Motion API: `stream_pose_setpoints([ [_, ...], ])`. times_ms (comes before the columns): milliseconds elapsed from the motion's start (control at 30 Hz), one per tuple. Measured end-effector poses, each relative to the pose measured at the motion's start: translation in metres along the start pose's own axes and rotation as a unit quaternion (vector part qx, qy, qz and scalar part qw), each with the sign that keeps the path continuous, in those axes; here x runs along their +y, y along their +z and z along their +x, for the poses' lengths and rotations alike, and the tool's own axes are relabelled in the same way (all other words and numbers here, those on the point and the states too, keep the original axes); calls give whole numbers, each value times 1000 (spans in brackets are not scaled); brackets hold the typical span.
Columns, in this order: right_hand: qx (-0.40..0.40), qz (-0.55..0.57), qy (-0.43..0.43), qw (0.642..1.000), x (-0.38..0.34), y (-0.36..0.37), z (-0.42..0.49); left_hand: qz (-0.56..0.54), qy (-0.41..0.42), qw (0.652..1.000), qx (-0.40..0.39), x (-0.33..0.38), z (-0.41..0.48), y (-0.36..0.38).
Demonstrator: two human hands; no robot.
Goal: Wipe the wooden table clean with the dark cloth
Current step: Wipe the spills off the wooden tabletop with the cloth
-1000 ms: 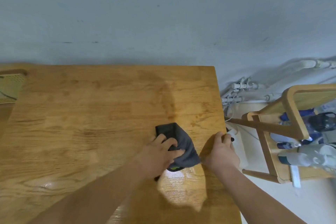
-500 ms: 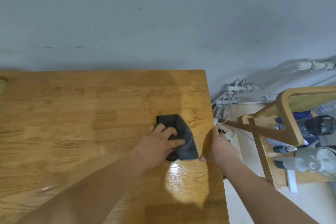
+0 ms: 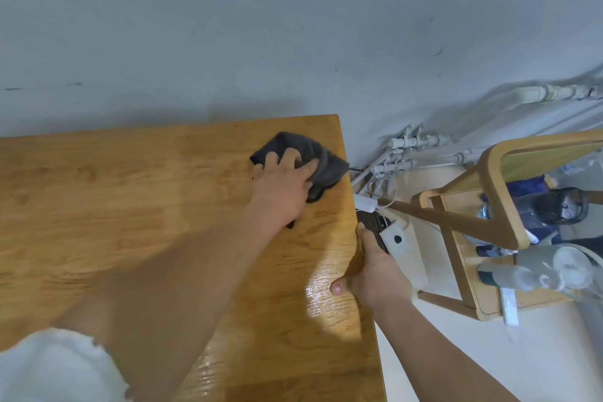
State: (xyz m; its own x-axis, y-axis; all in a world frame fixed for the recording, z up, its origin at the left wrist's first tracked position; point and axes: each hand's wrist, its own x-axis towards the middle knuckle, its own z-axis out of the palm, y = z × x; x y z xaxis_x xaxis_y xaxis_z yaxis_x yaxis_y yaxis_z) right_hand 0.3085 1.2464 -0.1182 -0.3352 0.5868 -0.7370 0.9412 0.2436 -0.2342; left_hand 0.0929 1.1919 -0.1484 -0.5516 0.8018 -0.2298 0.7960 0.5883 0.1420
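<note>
Dark cloth [image 3: 323,163] under flat-fingered left hand [image 3: 280,189] at table [image 3: 130,206] corner; right hand [image 3: 375,274] grips its edge beside wooden rack [image 3: 504,206].

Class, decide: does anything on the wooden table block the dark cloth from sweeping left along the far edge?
Nothing visible does. The left hand presses the dark cloth near the far right corner of the wooden table; no object shows to its left.

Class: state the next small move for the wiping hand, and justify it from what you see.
Probably sweep the cloth leftward along the far edge: the left hand presses it at the table's far right corner, its tip overhanging the right edge, while the right hand grips that edge.
</note>
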Motion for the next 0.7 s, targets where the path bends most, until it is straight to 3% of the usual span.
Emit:
stream_pose_setpoints([
  [100, 11, -11, 5, 1000, 1, 0, -1, -13, -47, 999, 20, 42, -17, 9],
  [233, 16, -22, 9, 1000, 2, 1, -2, 12, 185, 983, -3, 42, -56, 22],
  [300, 12, -30, 6, 999, 1, 2, -5, 29, 232, 972, -10, 12, -42, 16],
  [333, 7, -33, 10, 999, -1, 2, -7, 37, 209, 977, -12, -2, -35, 12],
  [433, -3, -41, 23, 999, -5, 1, -8, -17, 21, 999, 26, -22, -35, 7],
  [500, -5, -44, 28, 999, -5, 2, -8, -31, -27, 998, 43, -10, -64, 17],
  [533, -5, -45, 29, 999, -5, 3, -8, -24, 1, 999, 39, -2, -86, 27],
  [633, -4, -59, 27, 998, -4, 3, -8, -4, 208, 978, -6, -9, -137, 46],
  [700, -2, -65, 28, 997, -4, 3, -8, 11, 269, 963, -10, -37, -135, 39],
])
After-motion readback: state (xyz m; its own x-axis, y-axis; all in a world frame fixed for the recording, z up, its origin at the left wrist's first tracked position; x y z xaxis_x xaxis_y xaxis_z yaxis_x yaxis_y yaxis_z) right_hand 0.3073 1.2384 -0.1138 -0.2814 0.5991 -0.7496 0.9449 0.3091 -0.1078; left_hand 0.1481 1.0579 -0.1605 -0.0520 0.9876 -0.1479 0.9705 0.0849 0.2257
